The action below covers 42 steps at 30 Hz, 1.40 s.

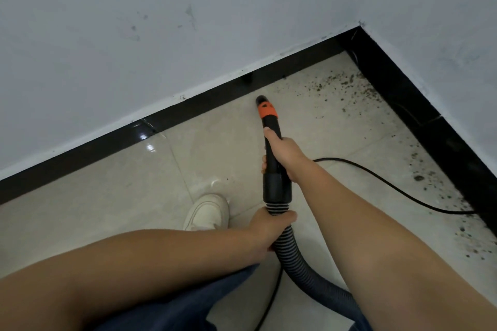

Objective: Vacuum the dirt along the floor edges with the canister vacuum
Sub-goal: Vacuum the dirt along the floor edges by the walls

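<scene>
The right hand grips the black plastic vacuum wand with fingers curled round it; the left hand clasps the ribbed grey hose just below the cuff. The orange-collared nozzle points at the beige tiled floor near the black skirting, possibly touching. Dark dirt specks lie along the right edge, beside a black cable.

Your ribbed hose is running out of view behind your right forearm, so the canister is not showing. The black cord is vanishing into the dark skirting, and your white shoe is partly hiding behind your left hand.
</scene>
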Motion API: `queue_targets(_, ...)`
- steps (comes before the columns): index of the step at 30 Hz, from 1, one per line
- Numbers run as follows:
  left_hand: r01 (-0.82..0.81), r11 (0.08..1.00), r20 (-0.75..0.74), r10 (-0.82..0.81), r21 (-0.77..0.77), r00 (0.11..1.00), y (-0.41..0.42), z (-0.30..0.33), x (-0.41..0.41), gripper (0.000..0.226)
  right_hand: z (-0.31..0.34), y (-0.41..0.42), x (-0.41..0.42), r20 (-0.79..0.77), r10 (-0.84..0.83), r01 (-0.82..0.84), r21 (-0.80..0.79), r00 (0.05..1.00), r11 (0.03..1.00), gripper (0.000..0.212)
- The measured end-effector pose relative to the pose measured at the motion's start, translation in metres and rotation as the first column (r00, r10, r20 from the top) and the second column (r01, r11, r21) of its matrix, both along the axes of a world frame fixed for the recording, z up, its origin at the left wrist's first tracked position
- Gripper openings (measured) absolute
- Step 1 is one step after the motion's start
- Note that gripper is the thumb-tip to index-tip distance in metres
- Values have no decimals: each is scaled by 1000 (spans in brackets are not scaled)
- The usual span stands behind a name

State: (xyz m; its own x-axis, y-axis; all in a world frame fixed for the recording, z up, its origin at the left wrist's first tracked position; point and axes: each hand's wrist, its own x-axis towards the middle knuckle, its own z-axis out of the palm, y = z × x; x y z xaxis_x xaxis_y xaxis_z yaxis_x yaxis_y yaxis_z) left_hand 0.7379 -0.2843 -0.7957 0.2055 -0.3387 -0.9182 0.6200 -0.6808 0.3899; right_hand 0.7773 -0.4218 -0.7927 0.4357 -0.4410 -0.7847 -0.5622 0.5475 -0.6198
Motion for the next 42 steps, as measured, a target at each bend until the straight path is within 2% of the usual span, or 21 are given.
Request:
queue_targets(4,-12,1000,25,12,10,1000,3,0,3,17,-1,4,4,14,5,-5,5,1000,1000,38)
queue_targets(9,14,1000,60,-14,5,998,-2,0,9,14,-3,-4,0,23,-92,92,3,995,996,38)
queue_targets(11,19,1000,94,-17,-17,995,-9,2,15,10,-2,-12,4,24,-126,126,4,992,992,39)
queue_targets(16,34,996,152,-20,-86,988,-28,4,29,17,-2,-37,18,28,-170,170,1,985,985,42)
queue_targets(29,30,998,188,-20,-48,982,-15,-7,29,14,-7,-21,22,29,-148,148,5,989,989,40)
queue_targets(37,185,979,295,-152,-87,944,-46,-1,47,13,0,-57,19,22,-289,290,-8,957,957,37)
queue_targets(42,223,968,303,-180,-112,936,-71,0,55,21,2,-86,24,38,-305,305,2,952,952,41)
